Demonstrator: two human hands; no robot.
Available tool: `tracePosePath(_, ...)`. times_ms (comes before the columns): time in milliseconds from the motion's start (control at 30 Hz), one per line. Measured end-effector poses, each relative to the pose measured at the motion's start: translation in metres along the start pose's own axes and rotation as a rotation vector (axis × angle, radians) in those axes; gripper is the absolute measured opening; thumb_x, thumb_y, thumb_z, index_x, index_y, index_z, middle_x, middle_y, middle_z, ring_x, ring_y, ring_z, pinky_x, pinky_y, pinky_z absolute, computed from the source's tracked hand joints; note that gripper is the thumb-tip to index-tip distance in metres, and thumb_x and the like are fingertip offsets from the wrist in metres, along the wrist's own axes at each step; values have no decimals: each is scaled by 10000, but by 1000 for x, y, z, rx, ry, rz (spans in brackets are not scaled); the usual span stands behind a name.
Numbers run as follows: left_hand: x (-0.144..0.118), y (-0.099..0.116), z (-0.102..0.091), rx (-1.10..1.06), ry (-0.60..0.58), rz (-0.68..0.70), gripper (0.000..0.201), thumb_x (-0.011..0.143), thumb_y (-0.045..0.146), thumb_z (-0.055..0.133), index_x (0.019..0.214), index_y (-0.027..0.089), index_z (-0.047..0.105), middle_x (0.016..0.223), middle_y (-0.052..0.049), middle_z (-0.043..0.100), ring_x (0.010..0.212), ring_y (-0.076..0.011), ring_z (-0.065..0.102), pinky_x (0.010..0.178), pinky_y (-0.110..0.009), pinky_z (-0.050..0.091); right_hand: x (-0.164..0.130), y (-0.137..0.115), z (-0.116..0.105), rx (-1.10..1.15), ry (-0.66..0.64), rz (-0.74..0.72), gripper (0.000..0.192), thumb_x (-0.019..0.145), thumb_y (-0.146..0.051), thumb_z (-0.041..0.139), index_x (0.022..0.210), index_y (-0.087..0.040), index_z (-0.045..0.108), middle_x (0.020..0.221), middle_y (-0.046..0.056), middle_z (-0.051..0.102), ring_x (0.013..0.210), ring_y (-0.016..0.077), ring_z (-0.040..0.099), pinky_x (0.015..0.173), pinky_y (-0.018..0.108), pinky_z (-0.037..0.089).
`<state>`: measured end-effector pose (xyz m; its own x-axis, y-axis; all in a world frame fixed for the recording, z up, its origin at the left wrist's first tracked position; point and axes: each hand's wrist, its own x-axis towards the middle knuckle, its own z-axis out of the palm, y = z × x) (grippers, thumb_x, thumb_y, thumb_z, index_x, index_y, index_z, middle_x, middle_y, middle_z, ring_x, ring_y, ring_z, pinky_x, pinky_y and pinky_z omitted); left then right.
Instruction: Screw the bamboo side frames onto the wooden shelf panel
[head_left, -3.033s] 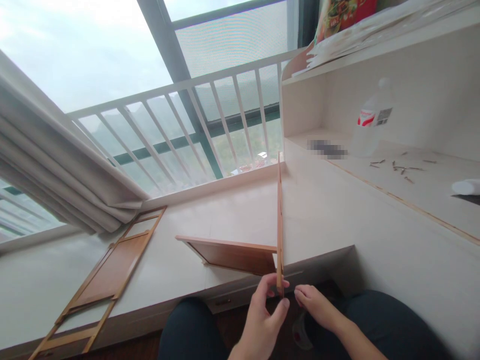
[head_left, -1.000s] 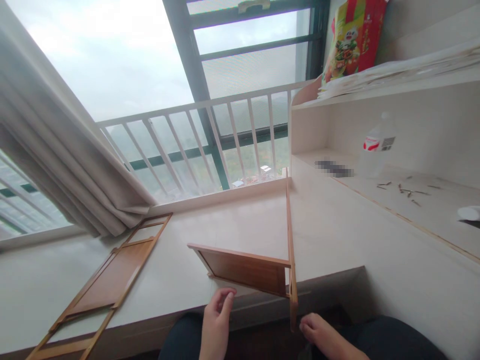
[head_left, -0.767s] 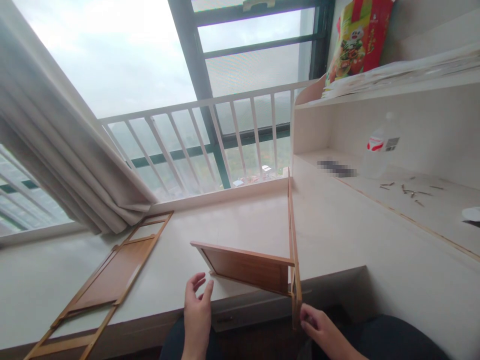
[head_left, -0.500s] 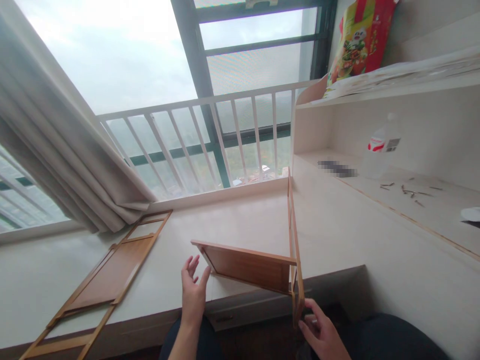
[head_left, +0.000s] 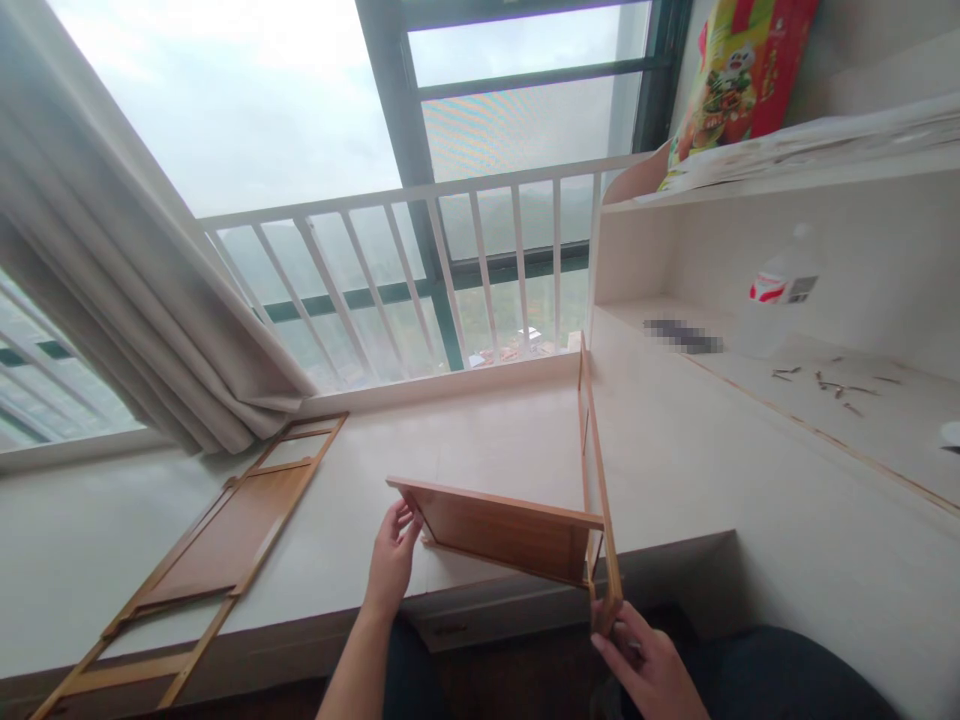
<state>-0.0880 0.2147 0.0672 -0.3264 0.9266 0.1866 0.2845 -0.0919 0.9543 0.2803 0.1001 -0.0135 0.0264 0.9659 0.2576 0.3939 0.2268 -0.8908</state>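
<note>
A brown wooden shelf board [head_left: 502,525] stands out sideways from an upright wooden side frame [head_left: 596,470] that rests edge-on across the white window ledge [head_left: 480,440]. My left hand [head_left: 391,560] reaches the board's free left end, fingers touching its corner. My right hand [head_left: 649,668] holds the near bottom end of the upright frame, just past the ledge's front edge. A second wooden side frame [head_left: 202,555] lies flat on the ledge to the left.
A white desk [head_left: 750,500] adjoins the ledge on the right, with a plastic bottle [head_left: 780,295] and several loose screws [head_left: 821,382] on it. A curtain [head_left: 127,300] hangs at the left. White railing bars [head_left: 420,270] run along the window. A colourful bag [head_left: 739,70] stands on the top shelf.
My left hand has left the upright frame's near end and moved left and up to the shelf board's free corner. My right hand has closed on the frame's bottom end. The view tilted upward.
</note>
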Motion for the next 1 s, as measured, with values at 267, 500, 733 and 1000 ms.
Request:
tracePosePath(267,-23,1,-5,26,8,40,516,798,661,671,1039,206,648,1057,-107,732,1045,-308,666,875,-427,553,-3,7,-15,-89,16,-54,432,879,-636,634,1014,-261,800,509,-19,607,448,162,598,519,214,547)
tracePosePath(500,-41,-1,-15,76,-2,14,488,815,652,665,1014,207,653,1043,-96,734,1012,-300,674,888,-421,537,-3,10,-24,-94,-17,-76,431,917,-607,599,995,-234,800,563,-2,657,463,148,604,503,195,528)
tracePosePath(733,-59,6,-19,80,-9,4,459,815,634,675,996,212,671,959,-75,740,958,-290,691,866,-404,563,-1,14,-31,-132,30,-58,433,906,-607,618,869,-209,785,571,1,660,479,140,613,498,181,505)
tracePosePath(1000,-84,-6,-18,88,-66,-57,489,829,641,655,1044,202,678,978,-83,749,939,-287,704,805,-385,582,10,18,-44,-121,79,-19,492,894,-634,625,1027,-202,819,606,2,692,507,145,626,515,175,508)
